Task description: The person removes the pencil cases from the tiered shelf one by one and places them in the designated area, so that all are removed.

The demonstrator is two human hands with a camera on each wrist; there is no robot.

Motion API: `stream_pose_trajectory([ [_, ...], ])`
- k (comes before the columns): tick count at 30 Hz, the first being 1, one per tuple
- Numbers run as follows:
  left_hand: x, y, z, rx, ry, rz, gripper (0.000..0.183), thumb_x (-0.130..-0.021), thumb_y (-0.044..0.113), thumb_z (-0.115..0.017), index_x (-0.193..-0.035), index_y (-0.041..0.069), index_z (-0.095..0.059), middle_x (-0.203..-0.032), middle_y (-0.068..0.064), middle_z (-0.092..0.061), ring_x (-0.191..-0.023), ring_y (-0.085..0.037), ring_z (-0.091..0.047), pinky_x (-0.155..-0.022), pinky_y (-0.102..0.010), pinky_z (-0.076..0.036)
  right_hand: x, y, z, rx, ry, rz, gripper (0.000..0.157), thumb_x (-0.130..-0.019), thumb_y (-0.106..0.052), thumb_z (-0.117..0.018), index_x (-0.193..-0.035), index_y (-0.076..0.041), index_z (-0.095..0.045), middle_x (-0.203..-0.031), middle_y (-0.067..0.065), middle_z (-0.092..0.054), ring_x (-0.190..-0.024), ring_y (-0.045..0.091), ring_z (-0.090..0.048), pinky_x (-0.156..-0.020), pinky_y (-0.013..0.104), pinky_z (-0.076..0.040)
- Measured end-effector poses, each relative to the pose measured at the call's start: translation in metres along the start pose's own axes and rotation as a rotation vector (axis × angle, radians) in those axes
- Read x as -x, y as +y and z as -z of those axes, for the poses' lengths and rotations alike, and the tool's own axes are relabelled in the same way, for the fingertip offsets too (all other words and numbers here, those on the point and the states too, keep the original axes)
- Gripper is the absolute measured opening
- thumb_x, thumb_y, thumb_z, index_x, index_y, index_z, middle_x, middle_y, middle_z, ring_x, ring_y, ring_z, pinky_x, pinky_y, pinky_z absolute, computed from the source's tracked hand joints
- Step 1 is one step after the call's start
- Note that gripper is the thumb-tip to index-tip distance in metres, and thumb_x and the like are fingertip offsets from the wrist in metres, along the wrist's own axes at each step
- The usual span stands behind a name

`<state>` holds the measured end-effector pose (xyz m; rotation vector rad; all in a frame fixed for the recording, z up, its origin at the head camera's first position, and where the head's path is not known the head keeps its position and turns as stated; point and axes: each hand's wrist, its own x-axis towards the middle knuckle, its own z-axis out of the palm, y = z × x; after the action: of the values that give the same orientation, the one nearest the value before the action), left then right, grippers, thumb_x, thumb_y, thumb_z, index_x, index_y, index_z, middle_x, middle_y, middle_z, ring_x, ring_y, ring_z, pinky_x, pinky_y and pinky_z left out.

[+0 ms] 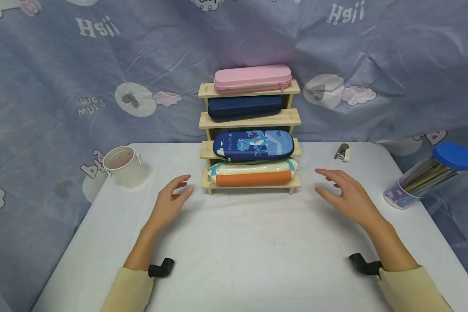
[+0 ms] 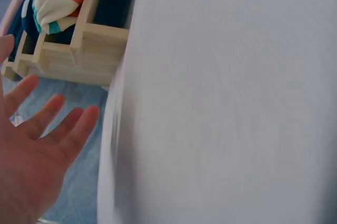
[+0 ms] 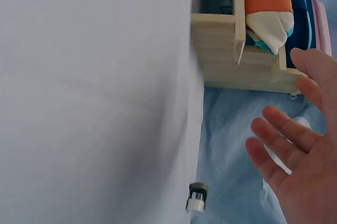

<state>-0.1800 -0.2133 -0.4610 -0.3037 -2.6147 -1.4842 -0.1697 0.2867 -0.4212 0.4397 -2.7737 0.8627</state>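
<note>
A stepped wooden rack [image 1: 250,118] stands at the table's back with one pencil case per step. From the top they are a pink case [image 1: 253,78], a dark navy case [image 1: 245,107], a blue dinosaur case [image 1: 253,144] and an orange and cream pouch [image 1: 253,173]. My left hand [image 1: 169,203] hovers just left of the rack, fingers relaxed and holding nothing. To the rack's right, my right hand [image 1: 345,197] hangs in the air with loose, spread fingers and an empty palm. Both wrist views show the hands apart from the rack, palms facing it.
A small white bucket [image 1: 125,167] stands at the back left of the white table [image 1: 253,251]. On the right are a small stapler [image 1: 342,152] and a clear jar [image 1: 429,173] of thin sticks with a blue lid. A patterned blue-grey cloth [image 1: 160,65] hangs behind.
</note>
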Motion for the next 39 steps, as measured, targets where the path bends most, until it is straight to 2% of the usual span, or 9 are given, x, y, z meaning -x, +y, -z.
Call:
stream_pose_trajectory([
  [2, -0.005, -0.002, -0.005, 0.072, 0.012, 0.016, 0.044, -0.095, 0.036, -0.061, -0.136, 0.025, -0.053, -0.138, 0.002, -0.051, -0.122, -0.023, -0.051, -0.088, -0.038, -0.053, -0.007, -0.002, -0.005, -0.067, -0.003, -0.012, 0.055, -0.09, -0.038, -0.067, -0.141, -0.027, -0.049, -0.132, 0.003, -0.053, -0.112, 0.026, -0.052, -0.087, 0.053, -0.049],
  [6, -0.015, 0.003, -0.013, 0.223, -0.011, 0.046, 0.044, -0.096, 0.027, -0.06, -0.137, 0.015, -0.051, -0.138, -0.007, -0.049, -0.123, -0.031, -0.05, -0.085, -0.037, -0.055, -0.018, -0.005, -0.013, -0.17, -0.012, -0.034, 0.057, -0.088, -0.041, -0.068, -0.141, -0.033, -0.048, -0.135, 0.0, -0.051, -0.115, 0.024, -0.052, -0.089, 0.051, -0.049],
  [10, -0.022, 0.014, -0.017, 0.339, -0.038, 0.069, 0.046, -0.096, 0.021, -0.06, -0.139, 0.009, -0.049, -0.138, -0.013, -0.047, -0.123, -0.035, -0.049, -0.087, -0.045, -0.053, -0.025, -0.008, -0.021, -0.248, -0.004, -0.036, 0.057, -0.087, -0.036, -0.072, -0.139, -0.035, -0.049, -0.135, 0.001, -0.05, -0.116, 0.023, -0.052, -0.09, 0.05, -0.049],
  [13, -0.025, 0.02, -0.019, 0.395, -0.049, 0.094, 0.046, -0.096, 0.018, -0.06, -0.139, 0.007, -0.047, -0.139, -0.018, -0.046, -0.123, -0.035, -0.05, -0.089, -0.05, -0.051, -0.029, -0.011, -0.024, -0.291, 0.001, -0.038, 0.058, -0.086, -0.032, -0.074, -0.139, -0.032, -0.05, -0.135, 0.004, -0.05, -0.116, 0.025, -0.052, -0.091, 0.051, -0.049],
  [18, -0.031, 0.017, -0.024, 0.446, -0.055, 0.099, 0.049, -0.095, 0.014, -0.06, -0.14, 0.002, -0.045, -0.139, -0.024, -0.045, -0.122, -0.035, -0.051, -0.089, -0.052, -0.05, -0.036, -0.029, -0.023, -0.355, -0.003, -0.005, 0.06, -0.085, -0.021, -0.076, -0.139, -0.018, -0.051, -0.133, 0.011, -0.051, -0.115, 0.031, -0.052, -0.09, 0.054, -0.049],
  [22, -0.039, 0.002, -0.032, 0.497, -0.042, 0.111, 0.052, -0.094, 0.017, -0.064, -0.14, 0.003, -0.046, -0.138, -0.017, -0.048, -0.121, -0.032, -0.053, -0.088, -0.05, -0.051, -0.04, -0.045, -0.02, -0.39, -0.012, 0.037, 0.061, -0.082, -0.009, -0.077, -0.138, -0.008, -0.051, -0.131, 0.016, -0.051, -0.113, 0.035, -0.053, -0.088, 0.057, -0.048],
  [25, -0.044, -0.009, -0.04, 0.517, -0.024, 0.128, 0.048, -0.093, 0.017, -0.065, -0.138, 0.008, -0.05, -0.136, -0.012, -0.05, -0.119, -0.028, -0.055, -0.087, -0.044, -0.053, -0.044, -0.046, -0.024, -0.402, -0.031, 0.049, 0.062, -0.081, -0.007, -0.077, -0.138, -0.007, -0.051, -0.131, 0.017, -0.049, -0.112, 0.037, -0.052, -0.088, 0.055, -0.049],
  [32, -0.047, -0.008, -0.049, 0.494, -0.01, 0.169, 0.04, -0.091, 0.016, -0.066, -0.13, 0.014, -0.058, -0.133, -0.009, -0.053, -0.113, -0.024, -0.058, -0.083, -0.036, -0.056, -0.056, -0.022, -0.047, -0.365, -0.018, 0.065, 0.064, -0.077, -0.018, -0.082, -0.136, -0.022, -0.055, -0.128, 0.005, -0.05, -0.105, 0.026, -0.053, -0.086, 0.048, -0.052],
  [39, -0.049, -0.016, -0.055, 0.546, -0.005, 0.209, 0.041, -0.09, 0.014, -0.067, -0.13, 0.016, -0.058, -0.127, -0.01, -0.058, -0.111, -0.024, -0.059, -0.084, -0.035, -0.055, -0.055, -0.021, -0.05, -0.375, -0.004, 0.075, 0.064, -0.076, -0.016, -0.083, -0.133, -0.023, -0.056, -0.124, 0.003, -0.051, -0.101, 0.022, -0.055, -0.086, 0.045, -0.053],
])
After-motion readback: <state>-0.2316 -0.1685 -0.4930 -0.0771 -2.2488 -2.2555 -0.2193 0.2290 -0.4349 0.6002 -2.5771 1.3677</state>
